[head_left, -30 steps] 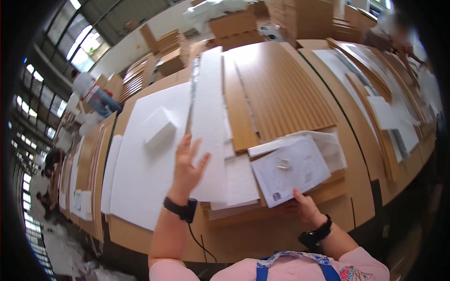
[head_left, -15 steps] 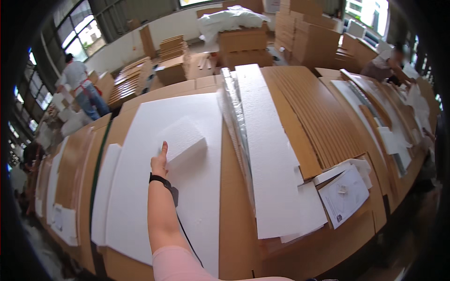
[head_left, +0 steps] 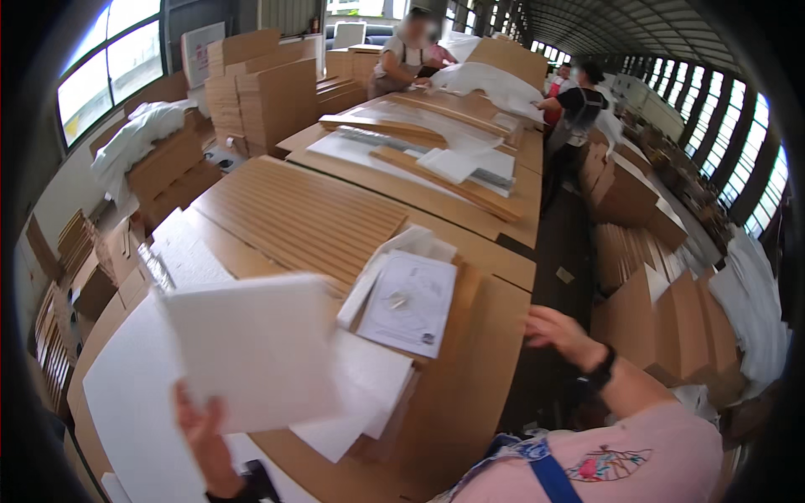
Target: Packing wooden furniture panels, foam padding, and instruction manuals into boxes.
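Note:
A square white foam sheet [head_left: 256,352] is raised over the table, blurred by motion. My left hand [head_left: 201,432] grips it at its lower left corner. My right hand [head_left: 562,333] is out by the right edge of the table, fingers loosely stretched and nothing in them. Left of my right hand lies a printed paper sheet [head_left: 408,293] with a small clear bag [head_left: 397,299] of parts on it. Under the paper is a brown board, with white foam pieces [head_left: 360,394] beside it.
A ribbed brown panel [head_left: 293,222] lies beyond the paper on the cardboard-covered table [head_left: 453,419]. A large white foam board [head_left: 126,369] covers the left side. Wrapped panels [head_left: 419,142] lie farther off, with co-workers around them. Stacked cartons [head_left: 629,335] stand across the aisle.
The view has swung to the right. My left hand has lifted the foam sheet off the large white board and carried it toward the paper. My right hand has come into view.

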`<state>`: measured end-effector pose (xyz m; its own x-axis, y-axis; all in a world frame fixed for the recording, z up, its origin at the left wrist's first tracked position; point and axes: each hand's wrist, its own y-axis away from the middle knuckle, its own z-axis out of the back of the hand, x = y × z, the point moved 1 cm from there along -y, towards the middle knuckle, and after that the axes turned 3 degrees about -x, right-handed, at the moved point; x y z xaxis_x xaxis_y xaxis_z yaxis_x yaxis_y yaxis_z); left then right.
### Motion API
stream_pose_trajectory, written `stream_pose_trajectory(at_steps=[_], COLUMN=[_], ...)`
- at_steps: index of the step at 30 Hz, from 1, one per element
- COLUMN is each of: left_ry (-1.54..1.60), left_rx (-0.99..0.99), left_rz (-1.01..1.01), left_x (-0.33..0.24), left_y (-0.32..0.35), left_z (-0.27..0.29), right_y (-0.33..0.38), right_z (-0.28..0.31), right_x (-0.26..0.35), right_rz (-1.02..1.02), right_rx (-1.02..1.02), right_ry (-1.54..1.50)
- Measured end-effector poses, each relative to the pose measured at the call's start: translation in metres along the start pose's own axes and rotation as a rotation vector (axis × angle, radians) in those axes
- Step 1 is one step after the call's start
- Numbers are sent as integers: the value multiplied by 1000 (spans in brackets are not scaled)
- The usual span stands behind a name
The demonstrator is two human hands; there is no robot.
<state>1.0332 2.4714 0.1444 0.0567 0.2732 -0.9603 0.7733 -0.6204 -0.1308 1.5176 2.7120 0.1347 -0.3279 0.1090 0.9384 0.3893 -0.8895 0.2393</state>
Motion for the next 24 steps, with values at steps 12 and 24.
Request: stream_pose_trajectory(at_steps=[12, 24], left_ry=[-1285, -1714], left_rx=[478, 497], left_rz=[-507, -196], left_x=[87, 118], left_y=[81, 80], left_z=[-283, -249], right_y=[-178, -326], right_z=[79, -38], right_x=[22, -97], right_rz=[239, 553], right_rx=[-100, -215], right_ry=[-657, 99])
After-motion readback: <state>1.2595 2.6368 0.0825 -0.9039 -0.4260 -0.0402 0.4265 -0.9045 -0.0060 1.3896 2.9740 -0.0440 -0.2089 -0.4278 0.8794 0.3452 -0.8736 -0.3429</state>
